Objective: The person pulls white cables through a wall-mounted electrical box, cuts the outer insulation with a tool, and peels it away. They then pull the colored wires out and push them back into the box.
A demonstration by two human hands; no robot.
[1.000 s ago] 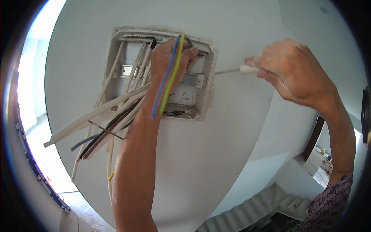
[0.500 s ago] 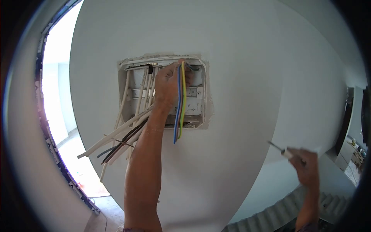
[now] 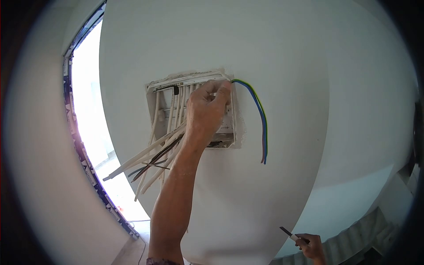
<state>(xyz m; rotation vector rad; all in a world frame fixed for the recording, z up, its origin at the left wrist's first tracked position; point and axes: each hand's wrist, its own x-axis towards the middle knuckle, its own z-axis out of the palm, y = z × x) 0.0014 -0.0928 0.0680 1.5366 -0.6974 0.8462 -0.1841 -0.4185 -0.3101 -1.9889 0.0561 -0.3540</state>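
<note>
My left hand (image 3: pixel 206 104) is closed at the upper right of the recessed wall box (image 3: pixel 234 123), pinching several insulated wires (image 3: pixel 263 123) together. Blue, brown and green-yellow lengths arch out of my fingertips and hang to the right of the box, against the wall. The hand and wrist hide part of the box's inside. Low on the right, away from the box, my right hand (image 3: pixel 312 247) is wrapped round the pale handle of a knife (image 3: pixel 287 231). Its dark blade points up and left.
White sheathed cables (image 3: pixel 143 154) and a few dark ones (image 3: pixel 161 154) spill from the box toward the lower left. Beyond the left wall edge is a bright doorway, its frame (image 3: pixel 77 132) covered in printed film. Grey corrugated material (image 3: pixel 353 240) lies at the lower right.
My left hand has turned and shifted right, swinging the coloured wires from in front of the box to its right side. My right hand has dropped lower and left with the knife. The view has shifted.
</note>
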